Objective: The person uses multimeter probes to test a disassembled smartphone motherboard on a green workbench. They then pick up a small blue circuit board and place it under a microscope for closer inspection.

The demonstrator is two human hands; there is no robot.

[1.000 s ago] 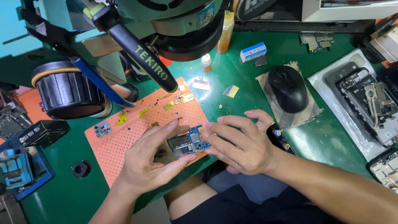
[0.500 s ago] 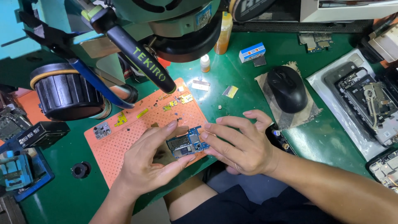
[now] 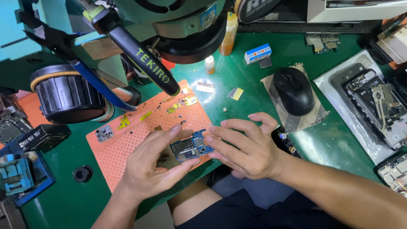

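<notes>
A small blue circuit board (image 3: 190, 147) with metal shields is held between both hands, just above the near edge of an orange perforated work mat (image 3: 127, 144). My left hand (image 3: 150, 167) grips the board's left end with thumb below and fingers on top. My right hand (image 3: 241, 146) pinches the board's right end with its fingertips. Small yellow and grey parts (image 3: 124, 123) lie scattered on the mat beyond the hands.
A microscope head (image 3: 178, 25) and black eyepiece (image 3: 68, 93) hang over the far left. A black mouse (image 3: 293, 90) sits on a cloth pad at right. Opened phones (image 3: 375, 104) rest on a white tray at far right. A blue fixture (image 3: 19, 174) stands at left.
</notes>
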